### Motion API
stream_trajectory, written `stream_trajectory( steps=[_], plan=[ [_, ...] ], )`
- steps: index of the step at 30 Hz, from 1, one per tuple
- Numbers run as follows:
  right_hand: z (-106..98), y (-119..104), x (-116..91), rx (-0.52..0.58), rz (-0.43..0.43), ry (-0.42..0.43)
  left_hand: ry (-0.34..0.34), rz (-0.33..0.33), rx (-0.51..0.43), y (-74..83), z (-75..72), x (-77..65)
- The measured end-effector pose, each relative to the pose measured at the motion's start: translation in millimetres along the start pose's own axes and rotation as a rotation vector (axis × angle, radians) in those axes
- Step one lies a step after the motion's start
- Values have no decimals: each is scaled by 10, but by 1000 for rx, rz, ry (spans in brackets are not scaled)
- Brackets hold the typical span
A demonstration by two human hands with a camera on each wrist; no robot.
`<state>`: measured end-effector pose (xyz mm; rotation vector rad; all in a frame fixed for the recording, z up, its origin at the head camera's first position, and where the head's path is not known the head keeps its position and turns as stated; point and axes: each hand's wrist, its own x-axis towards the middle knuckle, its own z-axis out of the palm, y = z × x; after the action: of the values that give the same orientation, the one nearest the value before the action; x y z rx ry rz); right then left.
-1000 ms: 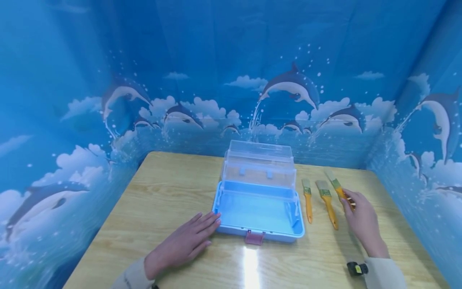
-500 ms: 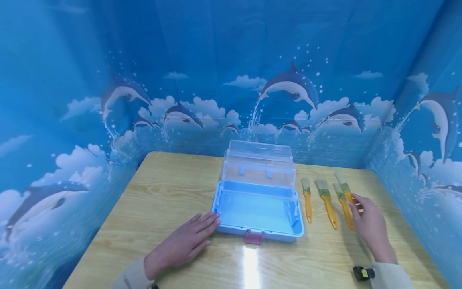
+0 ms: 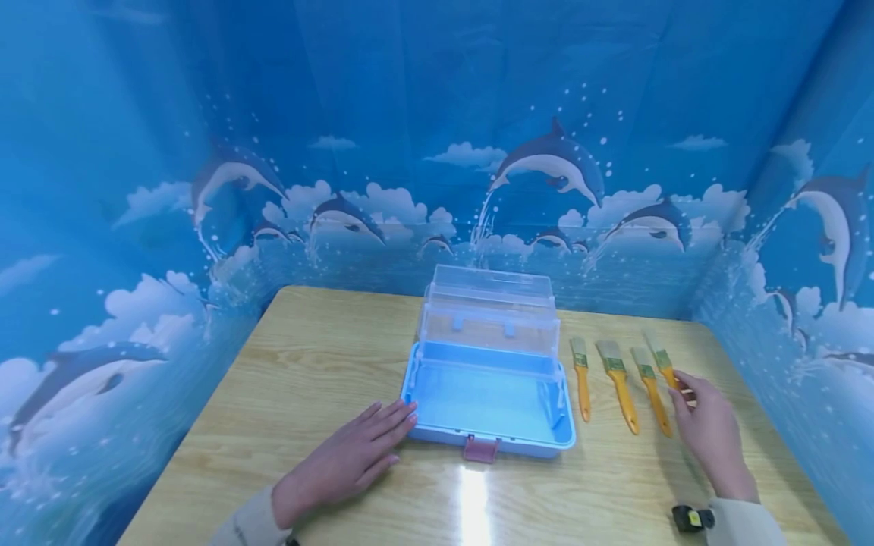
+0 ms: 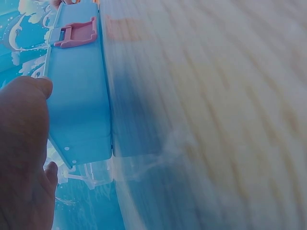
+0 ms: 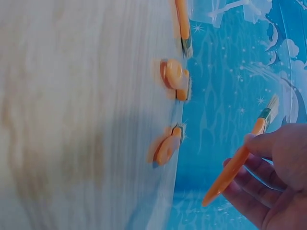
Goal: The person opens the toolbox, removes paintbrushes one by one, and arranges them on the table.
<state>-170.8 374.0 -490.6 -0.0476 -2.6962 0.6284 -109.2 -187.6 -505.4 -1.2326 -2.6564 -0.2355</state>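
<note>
My right hand (image 3: 710, 428) pinches a paintbrush (image 3: 664, 362) by its orange handle, bristles pointing away; in the right wrist view this paintbrush (image 5: 232, 173) is tilted and off the table. To its left three more paintbrushes lie side by side: a narrow paintbrush (image 3: 583, 383), a wider paintbrush (image 3: 621, 390) and another paintbrush (image 3: 654, 394). A blue box (image 3: 492, 402) with a raised clear lid (image 3: 488, 318) sits left of them. At its front left corner rest the straight fingers of my left hand (image 3: 348, 455). The left wrist view has the box's blue front (image 4: 79, 91) beside the thumb.
A mauve latch (image 3: 481, 449) hangs at the box's front. The wooden table (image 3: 328, 341) is bordered by a blue dolphin-print curtain (image 3: 410, 152) at the back and sides. Light reflects off the tabletop in front of the box.
My right hand has moved right with its paintbrush. The paintbrush that now lies nearest to it was not visible separately a second ago. My left hand and the box have stayed put.
</note>
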Motion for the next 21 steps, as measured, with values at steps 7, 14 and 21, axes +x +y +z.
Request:
stream_trajectory(
  steps=[7, 14, 21],
  plan=[
    [-21, 92, -47, -4, -18, -10, 11, 10, 11, -4, 2, -10],
    [-34, 178, -53, -32, -5, -35, 9, 8, 14, -4, -3, -7],
    [-46, 227, -43, -24, -1, -45, 15, 12, 25, -5, 6, -13]
  ],
)
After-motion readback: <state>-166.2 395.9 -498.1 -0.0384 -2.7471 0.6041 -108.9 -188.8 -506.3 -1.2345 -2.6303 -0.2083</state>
